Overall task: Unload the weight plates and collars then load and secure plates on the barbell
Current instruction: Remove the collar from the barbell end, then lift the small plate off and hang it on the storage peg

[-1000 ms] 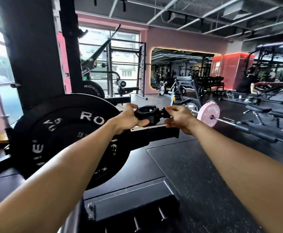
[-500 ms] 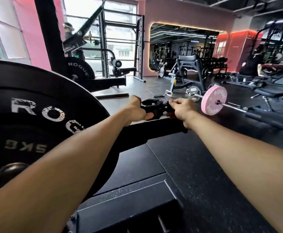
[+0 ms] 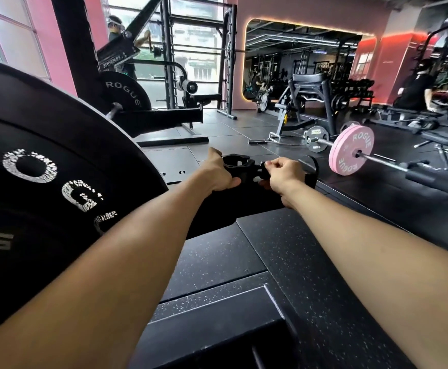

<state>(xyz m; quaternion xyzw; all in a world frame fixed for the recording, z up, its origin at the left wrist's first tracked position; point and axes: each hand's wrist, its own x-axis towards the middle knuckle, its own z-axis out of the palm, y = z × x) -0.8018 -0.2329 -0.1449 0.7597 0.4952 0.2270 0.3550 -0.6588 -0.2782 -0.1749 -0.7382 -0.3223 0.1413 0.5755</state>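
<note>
a: head view, what's in the hands?

b: a black barbell collar [image 3: 237,166], held out in front at arm's length, well clear of the big black plate [image 3: 44,166] that fills the left side. the left hand [image 3: 217,174] wraps the collar's ring, thumb curled under it. the right hand [image 3: 281,174] has its fingers curled tight, pinching the collar's lever end.

a: on a bar?

b: can't tell. no sleeve shows through the ring, and the dark beam [image 3: 225,206] below hides whatever is behind.

a: how will it handle?

b: my guess: light, stiff plastic, nothing fragile. the lever probably wants a firm snap, so steady the ring and work the lever tip. the black plate looks heavy and thick, rubbery; take it two-handed at the rim.

a: anything else?

b: a second barbell [image 3: 385,159] with pink plates [image 3: 350,150] lies on the floor well off to the right.
</note>
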